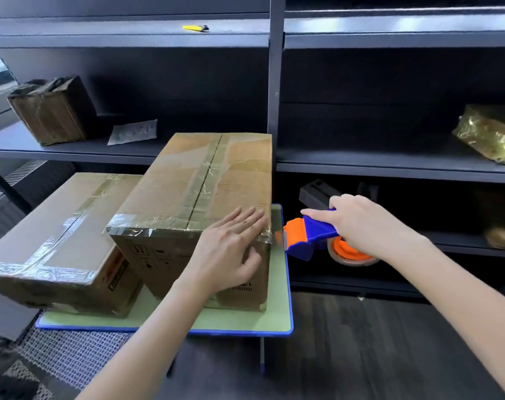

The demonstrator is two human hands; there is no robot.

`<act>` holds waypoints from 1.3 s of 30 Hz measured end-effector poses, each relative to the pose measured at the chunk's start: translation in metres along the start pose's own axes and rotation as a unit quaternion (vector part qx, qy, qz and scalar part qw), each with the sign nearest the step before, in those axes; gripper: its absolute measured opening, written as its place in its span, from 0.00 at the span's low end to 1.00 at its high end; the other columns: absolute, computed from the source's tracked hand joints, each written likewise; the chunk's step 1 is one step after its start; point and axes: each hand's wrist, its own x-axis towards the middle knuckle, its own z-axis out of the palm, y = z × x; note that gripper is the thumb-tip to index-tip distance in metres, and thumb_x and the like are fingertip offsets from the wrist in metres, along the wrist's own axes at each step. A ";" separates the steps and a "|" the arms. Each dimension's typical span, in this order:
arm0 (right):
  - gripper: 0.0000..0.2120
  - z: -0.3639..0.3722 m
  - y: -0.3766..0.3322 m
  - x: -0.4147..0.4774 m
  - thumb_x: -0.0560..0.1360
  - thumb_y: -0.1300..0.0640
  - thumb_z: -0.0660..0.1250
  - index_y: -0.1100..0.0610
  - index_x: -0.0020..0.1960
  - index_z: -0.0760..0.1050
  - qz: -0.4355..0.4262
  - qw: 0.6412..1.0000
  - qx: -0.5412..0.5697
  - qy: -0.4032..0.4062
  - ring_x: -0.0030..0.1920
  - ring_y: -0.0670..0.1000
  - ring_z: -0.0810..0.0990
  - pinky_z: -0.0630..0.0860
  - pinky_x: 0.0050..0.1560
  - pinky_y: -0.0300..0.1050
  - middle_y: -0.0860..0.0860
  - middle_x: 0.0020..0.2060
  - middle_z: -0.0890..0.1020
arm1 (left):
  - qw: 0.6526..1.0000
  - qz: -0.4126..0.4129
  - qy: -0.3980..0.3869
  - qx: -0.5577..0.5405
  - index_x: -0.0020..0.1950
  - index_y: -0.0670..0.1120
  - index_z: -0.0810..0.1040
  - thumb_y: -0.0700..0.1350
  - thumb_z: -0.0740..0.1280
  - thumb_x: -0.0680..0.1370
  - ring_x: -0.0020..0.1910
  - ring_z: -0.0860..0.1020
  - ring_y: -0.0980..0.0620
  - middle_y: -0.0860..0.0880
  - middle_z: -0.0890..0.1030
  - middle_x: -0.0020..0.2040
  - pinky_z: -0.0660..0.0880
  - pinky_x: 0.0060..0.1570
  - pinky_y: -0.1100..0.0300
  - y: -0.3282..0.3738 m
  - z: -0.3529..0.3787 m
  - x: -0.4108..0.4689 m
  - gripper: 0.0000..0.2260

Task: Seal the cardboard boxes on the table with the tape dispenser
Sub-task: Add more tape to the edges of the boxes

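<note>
A tall cardboard box [187,192] stands on the small green table [277,316], with clear tape along its top seam and its near top edge. My left hand [231,249] lies flat on the box's near right corner, fingers straight over the top and thumb on the front face. My right hand [364,226] grips the blue and orange tape dispenser [309,235] just off the box's right edge, index finger stretched along its top. Tape runs from the dispenser's mouth to that corner. A lower taped cardboard box [58,235] lies to the left.
Dark shelving stands close behind the table. It holds a taped carton [52,111] and a grey packet [133,132] at left, a yellow utility knife [195,28] on the upper shelf, and a shiny wrapped parcel [493,134] at right. Dark wood floor lies right of the table.
</note>
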 end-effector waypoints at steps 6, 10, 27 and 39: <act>0.27 -0.004 -0.006 0.018 0.81 0.59 0.52 0.43 0.76 0.49 -0.035 0.999 0.005 -0.002 0.55 0.54 0.72 0.62 0.47 0.42 0.53 0.54 0.72 | 1.000 -0.016 0.003 -0.011 0.62 0.42 0.79 0.46 0.54 0.69 0.66 0.73 0.50 0.46 0.77 0.63 0.64 0.68 0.54 0.007 0.009 0.003 0.26; 0.26 0.005 -0.010 0.028 0.81 0.61 0.49 0.42 0.75 0.54 -0.064 0.996 -0.041 -0.040 0.58 0.56 0.72 0.66 0.52 0.45 0.52 0.55 0.73 | 0.999 -0.022 0.032 -0.030 0.61 0.42 0.79 0.46 0.54 0.70 0.65 0.74 0.50 0.46 0.78 0.62 0.66 0.68 0.54 0.006 0.011 0.005 0.25; 0.38 -0.009 -0.035 0.042 0.74 0.44 0.57 0.56 0.77 0.45 0.206 0.951 0.202 0.114 0.47 0.56 0.65 0.64 0.52 0.50 0.59 0.49 0.69 | 0.972 -0.101 0.208 0.036 0.42 0.42 0.82 0.43 0.65 0.75 0.51 0.82 0.51 0.48 0.84 0.46 0.77 0.54 0.55 0.028 0.051 0.017 0.08; 0.48 -0.034 -0.109 0.101 0.56 0.53 0.82 0.64 0.70 0.65 0.139 0.944 0.146 0.262 0.34 0.54 0.71 0.71 0.34 0.47 0.56 0.35 0.72 | 0.977 -0.139 0.160 -0.018 0.48 0.41 0.84 0.46 0.61 0.76 0.46 0.82 0.50 0.48 0.84 0.44 0.74 0.53 0.59 -0.044 -0.020 -0.042 0.14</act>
